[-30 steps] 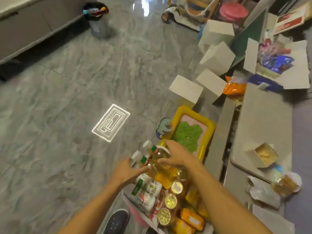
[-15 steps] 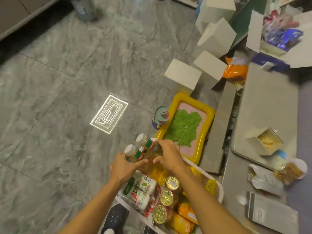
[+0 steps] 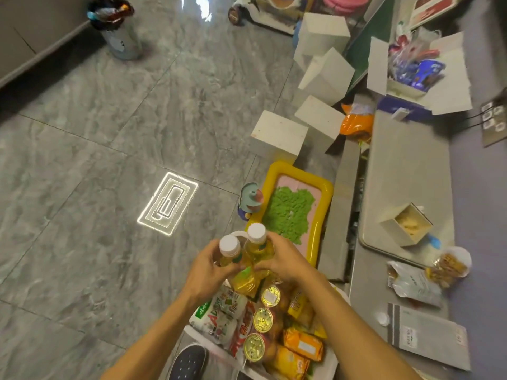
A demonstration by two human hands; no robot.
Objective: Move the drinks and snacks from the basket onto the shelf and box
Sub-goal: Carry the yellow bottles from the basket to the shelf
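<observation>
Both hands, left (image 3: 207, 266) and right (image 3: 285, 260), each clasp a white-capped yellow bottle (image 3: 258, 246) above the basket (image 3: 333, 363), lower centre.

Both forearms bare, reaching forward from the lower edge and converging. Left hand (image 3: 209, 266) curled in a closed grip, fingers wrapped. Right hand (image 3: 285, 259) likewise clasped, knuckles up, close beside the left.

Two white-capped bottles of yellow drink (image 3: 248, 253) are held upright, side by side, between the left hand (image 3: 208, 267) and right hand (image 3: 285, 259). Below the wrists, the white basket (image 3: 333, 363) is seen filled with gold-lidded cups (image 3: 262, 320) and orange snack packets (image 3: 303, 344).
</observation>
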